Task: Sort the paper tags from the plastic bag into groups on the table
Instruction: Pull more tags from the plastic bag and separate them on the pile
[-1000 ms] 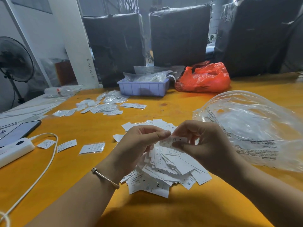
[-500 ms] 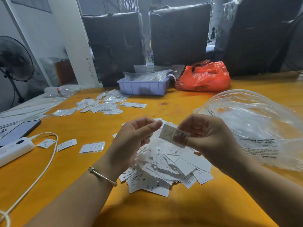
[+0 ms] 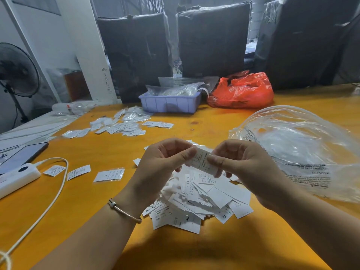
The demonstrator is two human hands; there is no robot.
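While both hands pinch one tag, pile lies below.

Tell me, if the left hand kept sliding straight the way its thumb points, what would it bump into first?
Most likely the right hand. The left hand points its thumb rightward along the paper tag both hands pinch, and the right thumb sits just across it. Depth is hard to judge, but they look level.
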